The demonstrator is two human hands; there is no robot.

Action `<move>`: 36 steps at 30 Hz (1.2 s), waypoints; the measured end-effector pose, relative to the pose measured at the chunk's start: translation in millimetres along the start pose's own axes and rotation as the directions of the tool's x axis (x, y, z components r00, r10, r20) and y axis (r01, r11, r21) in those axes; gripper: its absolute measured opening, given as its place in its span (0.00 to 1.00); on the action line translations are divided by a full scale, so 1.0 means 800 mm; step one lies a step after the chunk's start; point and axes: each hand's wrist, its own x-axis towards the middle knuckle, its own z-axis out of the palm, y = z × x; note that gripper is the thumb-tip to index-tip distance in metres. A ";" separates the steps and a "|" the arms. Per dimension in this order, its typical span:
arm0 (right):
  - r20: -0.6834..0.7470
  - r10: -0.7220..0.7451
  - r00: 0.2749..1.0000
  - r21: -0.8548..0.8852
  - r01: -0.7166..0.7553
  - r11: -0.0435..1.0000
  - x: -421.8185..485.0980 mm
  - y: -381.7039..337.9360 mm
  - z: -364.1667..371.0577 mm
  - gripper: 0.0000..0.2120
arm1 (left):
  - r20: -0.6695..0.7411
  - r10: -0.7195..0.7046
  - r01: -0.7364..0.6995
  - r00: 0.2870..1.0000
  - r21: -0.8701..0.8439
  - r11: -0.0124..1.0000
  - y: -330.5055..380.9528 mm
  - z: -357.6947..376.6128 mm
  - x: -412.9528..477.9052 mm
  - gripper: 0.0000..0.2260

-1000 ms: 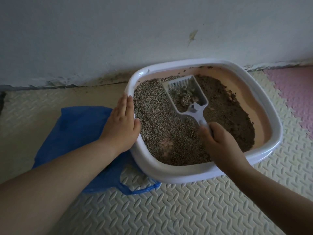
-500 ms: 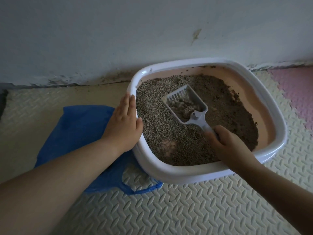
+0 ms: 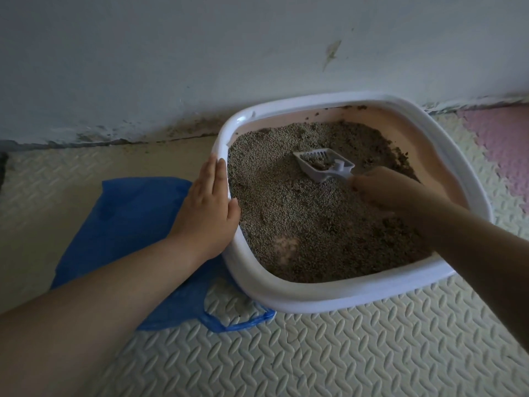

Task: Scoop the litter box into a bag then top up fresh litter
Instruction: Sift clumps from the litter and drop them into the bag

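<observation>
A white-rimmed litter box with a pink inner wall stands against the wall, filled with grey-brown litter. My right hand grips the handle of a white slotted scoop, which sits low on the litter with some clumps in its bowl. The handle is hidden in my fist. With fingers straight, my left hand presses flat against the box's left rim. A blue plastic bag lies flat on the floor left of the box, partly under my left arm and the box's corner.
Cream embossed foam mats cover the floor, with a pink mat at the far right. The white wall runs just behind the box, with spilled grit along its base. A bare patch shows in the litter near the front.
The scoop has tipped down from a raised, face-on position to lie low on the litter, and my right hand moved farther into the box. My left hand stayed on the rim.
</observation>
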 end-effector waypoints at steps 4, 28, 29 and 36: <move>-0.017 0.000 1.000 -0.042 -0.001 0.999 0.020 -0.032 0.004 0.10 | 0.001 0.000 0.000 1.000 -0.033 0.999 -0.002 0.003 0.001 0.29; -0.324 -0.351 0.878 0.064 0.391 0.918 -0.081 0.052 0.026 0.18 | 0.023 0.016 -0.016 1.000 0.002 1.000 -0.004 0.000 0.000 0.30; -0.328 -0.339 0.881 0.078 0.383 0.920 -0.082 0.052 0.024 0.19 | 0.025 0.013 -0.014 1.000 0.005 1.000 -0.004 0.001 0.000 0.30; -0.282 -0.402 0.871 -0.026 0.412 0.911 -0.086 0.052 0.019 0.16 | 0.015 0.013 -0.013 1.000 0.023 1.000 -0.004 0.001 0.001 0.30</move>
